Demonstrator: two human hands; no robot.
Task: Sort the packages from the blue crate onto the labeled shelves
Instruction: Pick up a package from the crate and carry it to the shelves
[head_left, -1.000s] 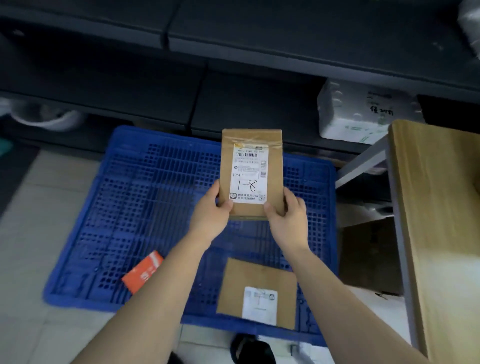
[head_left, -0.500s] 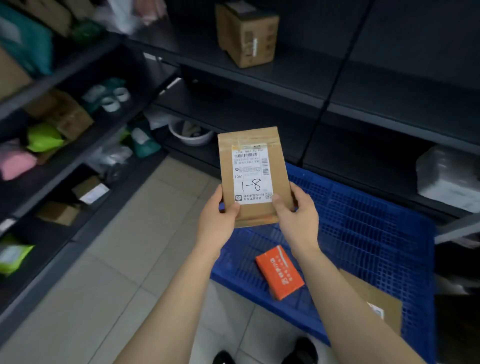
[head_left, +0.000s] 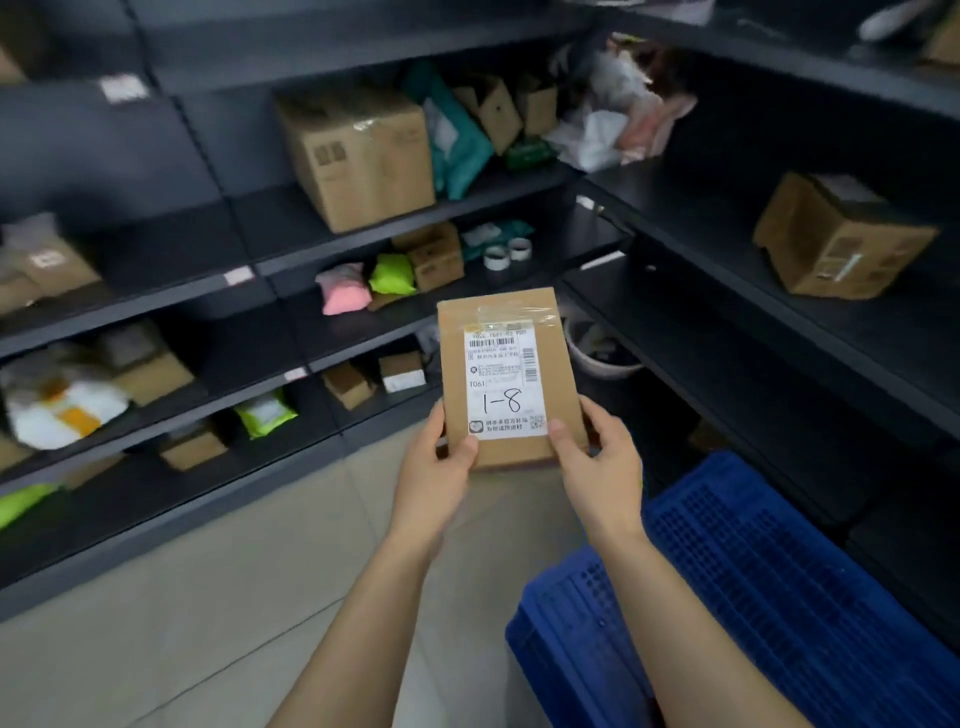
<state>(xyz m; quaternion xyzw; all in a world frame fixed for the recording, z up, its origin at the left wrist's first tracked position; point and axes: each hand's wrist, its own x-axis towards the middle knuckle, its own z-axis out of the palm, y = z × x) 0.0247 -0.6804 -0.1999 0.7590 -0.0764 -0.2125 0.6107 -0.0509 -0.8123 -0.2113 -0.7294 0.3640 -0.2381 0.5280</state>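
Note:
A flat brown cardboard package (head_left: 506, 322) with a white label handwritten "1-8" stands upright in front of me. My left hand (head_left: 439, 470) pinches its lower left corner and my right hand (head_left: 600, 462) pinches its lower right corner, thumbs on the label. The blue crate (head_left: 753, 587) lies on the floor at the lower right, below and right of my hands; what it holds is out of sight. Dark shelves (head_left: 363, 234) with small white and pink labels on their edges run along the left and right walls.
The left shelves hold a large cardboard box (head_left: 358, 156), teal, pink and lime bags, small boxes and tape rolls (head_left: 506, 254). A cardboard box (head_left: 836, 239) sits on the right shelf. A white basin (head_left: 597, 353) stands low in the corner. Beige floor tiles lie below.
My view has swung left and up from the crate to the left shelves. Both hands keep the same hold on the package, which has risen away from the crate.

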